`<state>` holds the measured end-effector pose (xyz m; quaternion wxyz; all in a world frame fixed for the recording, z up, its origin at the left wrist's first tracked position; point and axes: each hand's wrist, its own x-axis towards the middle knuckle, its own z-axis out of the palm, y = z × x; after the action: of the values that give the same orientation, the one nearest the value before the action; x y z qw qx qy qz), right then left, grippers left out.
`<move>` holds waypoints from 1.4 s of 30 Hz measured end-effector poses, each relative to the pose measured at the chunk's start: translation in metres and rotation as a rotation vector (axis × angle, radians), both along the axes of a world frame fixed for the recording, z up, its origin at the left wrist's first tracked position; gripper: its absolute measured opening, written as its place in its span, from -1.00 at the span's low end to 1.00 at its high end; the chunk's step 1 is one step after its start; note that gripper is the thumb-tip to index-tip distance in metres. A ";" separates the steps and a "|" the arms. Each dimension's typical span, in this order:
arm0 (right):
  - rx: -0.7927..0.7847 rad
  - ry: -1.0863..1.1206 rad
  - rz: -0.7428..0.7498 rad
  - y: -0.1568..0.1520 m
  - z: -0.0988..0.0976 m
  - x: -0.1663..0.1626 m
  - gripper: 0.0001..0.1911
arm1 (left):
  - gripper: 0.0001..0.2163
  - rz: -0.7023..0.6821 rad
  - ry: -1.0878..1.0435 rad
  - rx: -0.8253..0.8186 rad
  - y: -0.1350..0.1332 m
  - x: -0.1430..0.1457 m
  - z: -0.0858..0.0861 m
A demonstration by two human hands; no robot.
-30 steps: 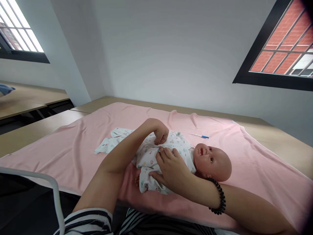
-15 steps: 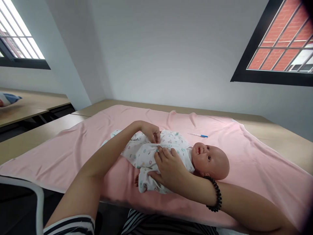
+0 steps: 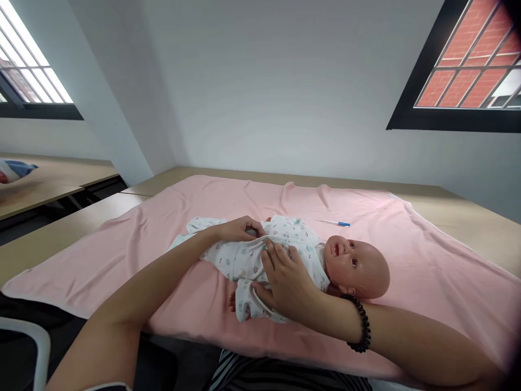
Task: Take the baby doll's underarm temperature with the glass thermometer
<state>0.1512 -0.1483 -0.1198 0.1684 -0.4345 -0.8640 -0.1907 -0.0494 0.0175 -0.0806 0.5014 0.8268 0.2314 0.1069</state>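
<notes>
A baby doll (image 3: 359,270) lies on its back, head to the right, dressed in a white printed baby shirt (image 3: 299,233) and matching bottoms. My left hand (image 3: 243,228) reaches over the doll's waist, its fingertips pinched on the front edge of the shirt. Across the doll's chest rests my right hand (image 3: 291,282), fingers spread against the shirt front and thumb over the near sleeve. A pale strip or fabric edge curves beside that thumb. One small doll hand (image 3: 232,301) pokes out of the near sleeve. My right palm hides part of the chest.
Under the doll spreads a pink blanket (image 3: 171,217) on a wooden table (image 3: 484,228). A pen with a blue end (image 3: 343,224) lies beyond the doll. Another table at far left bears a blue-and-white item (image 3: 18,169). A white curved frame (image 3: 38,339) stands at lower left.
My left hand has lowered and flattened at the shirt's edge, its wrist no longer raised. My right hand stays on the chest, and a pale strip now shows by its thumb. The view has shifted slightly.
</notes>
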 end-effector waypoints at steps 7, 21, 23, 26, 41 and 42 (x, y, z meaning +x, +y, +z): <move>-0.011 0.001 0.009 -0.001 -0.001 0.001 -0.30 | -0.65 0.000 -0.025 0.022 -0.001 -0.002 -0.003; -0.028 0.000 0.012 -0.001 0.000 0.001 -0.33 | -0.67 0.051 -0.024 -0.011 -0.014 0.002 0.004; -0.030 -0.003 0.014 -0.001 0.001 0.000 -0.33 | -0.66 0.062 -0.029 -0.025 -0.015 0.003 0.004; -0.029 -0.005 0.009 -0.001 0.002 0.000 -0.33 | -0.66 0.083 -0.035 -0.037 -0.015 0.003 0.004; -0.069 -0.003 -0.014 -0.002 0.006 -0.001 -0.30 | -0.78 0.071 0.001 -0.042 -0.009 0.002 -0.001; -0.070 -0.004 -0.014 -0.002 0.006 -0.001 -0.29 | -0.78 0.070 0.000 -0.049 -0.009 0.003 -0.002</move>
<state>0.1500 -0.1502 -0.1136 0.1501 -0.4458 -0.8674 -0.1624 -0.0469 0.0080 -0.0821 0.5174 0.8057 0.2628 0.1186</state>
